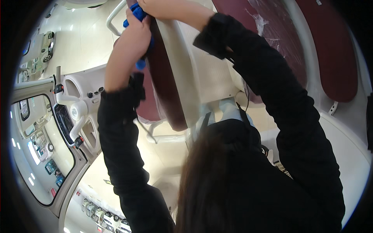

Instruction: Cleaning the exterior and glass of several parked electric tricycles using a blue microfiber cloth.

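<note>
A crumpled blue cloth (pixel 138 12) is bunched at the top edge of the view, beside the far end of a maroon seat back (pixel 165 70). My left hand (pixel 134 37) is closed round the cloth, and a bit of it hangs out below near the wrist. Close by, my right hand (pixel 157 8) is also closed at the cloth's upper part; its fingertips are partly hidden. Both arms reach far forward over the seat.
Inside this small vehicle, handlebars (pixel 77 110) and a windscreen (pixel 42 151) are at left. Plastic film (pixel 268 37) covers a maroon seat at right, with another maroon backrest (pixel 338 50) beyond. A white grab rail (pixel 114 17) stands near my left hand. Other vehicles are outside.
</note>
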A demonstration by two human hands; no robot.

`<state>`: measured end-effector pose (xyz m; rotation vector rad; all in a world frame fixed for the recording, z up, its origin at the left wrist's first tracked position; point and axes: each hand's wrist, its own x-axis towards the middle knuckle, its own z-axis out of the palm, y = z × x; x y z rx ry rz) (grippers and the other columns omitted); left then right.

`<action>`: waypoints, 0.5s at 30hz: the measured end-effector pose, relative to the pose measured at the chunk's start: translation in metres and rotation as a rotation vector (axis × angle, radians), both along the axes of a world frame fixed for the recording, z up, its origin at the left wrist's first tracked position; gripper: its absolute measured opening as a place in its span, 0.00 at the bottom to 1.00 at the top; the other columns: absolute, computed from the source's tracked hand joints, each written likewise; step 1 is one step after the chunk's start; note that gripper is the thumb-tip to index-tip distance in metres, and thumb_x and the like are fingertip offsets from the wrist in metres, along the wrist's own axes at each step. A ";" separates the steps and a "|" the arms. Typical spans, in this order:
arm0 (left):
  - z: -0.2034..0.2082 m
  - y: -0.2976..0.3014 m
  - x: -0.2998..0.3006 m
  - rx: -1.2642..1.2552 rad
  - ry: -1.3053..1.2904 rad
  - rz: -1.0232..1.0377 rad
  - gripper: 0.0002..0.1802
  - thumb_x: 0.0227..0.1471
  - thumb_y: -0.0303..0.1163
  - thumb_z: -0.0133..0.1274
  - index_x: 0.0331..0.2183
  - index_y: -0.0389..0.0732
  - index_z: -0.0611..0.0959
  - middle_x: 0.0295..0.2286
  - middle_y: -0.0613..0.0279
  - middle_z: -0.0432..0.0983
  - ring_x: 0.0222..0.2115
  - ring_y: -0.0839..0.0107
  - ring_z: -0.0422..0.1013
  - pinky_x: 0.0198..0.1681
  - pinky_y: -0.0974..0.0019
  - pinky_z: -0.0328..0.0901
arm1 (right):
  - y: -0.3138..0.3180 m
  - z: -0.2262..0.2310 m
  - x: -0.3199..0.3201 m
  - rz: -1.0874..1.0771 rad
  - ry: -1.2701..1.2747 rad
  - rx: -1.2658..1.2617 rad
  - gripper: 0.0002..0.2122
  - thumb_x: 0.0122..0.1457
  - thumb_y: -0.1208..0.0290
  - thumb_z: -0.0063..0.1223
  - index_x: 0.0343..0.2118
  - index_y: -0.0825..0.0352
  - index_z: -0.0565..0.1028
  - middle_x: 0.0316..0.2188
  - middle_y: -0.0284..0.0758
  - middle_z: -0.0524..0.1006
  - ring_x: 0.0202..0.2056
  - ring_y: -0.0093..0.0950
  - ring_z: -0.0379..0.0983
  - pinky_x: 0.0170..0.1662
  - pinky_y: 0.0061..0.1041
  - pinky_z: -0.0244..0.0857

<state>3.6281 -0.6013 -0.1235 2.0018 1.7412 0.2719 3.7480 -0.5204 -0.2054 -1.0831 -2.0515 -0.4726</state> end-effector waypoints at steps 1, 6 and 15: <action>-0.003 0.021 -0.001 0.051 -0.006 -0.042 0.35 0.64 0.45 0.37 0.61 0.32 0.49 0.39 0.25 0.73 0.43 0.31 0.70 0.46 0.45 0.65 | 0.018 -0.003 -0.002 -0.003 -0.003 0.004 0.14 0.56 0.71 0.45 0.39 0.77 0.76 0.51 0.59 0.68 0.48 0.53 0.67 0.52 0.47 0.63; -0.029 0.077 -0.003 0.368 0.246 -0.168 0.33 0.58 0.36 0.41 0.57 0.24 0.52 0.30 0.29 0.76 0.36 0.33 0.73 0.38 0.42 0.67 | 0.094 -0.018 -0.015 0.003 -0.015 -0.275 0.13 0.55 0.69 0.46 0.34 0.72 0.78 0.42 0.52 0.74 0.40 0.45 0.69 0.45 0.43 0.64; -0.019 0.109 -0.006 0.429 -0.045 -0.285 0.22 0.60 0.31 0.34 0.53 0.30 0.65 0.40 0.30 0.73 0.41 0.36 0.70 0.45 0.47 0.66 | 0.153 -0.018 -0.016 0.028 -0.185 -0.349 0.10 0.54 0.71 0.47 0.30 0.66 0.82 0.28 0.45 0.80 0.31 0.43 0.79 0.36 0.40 0.72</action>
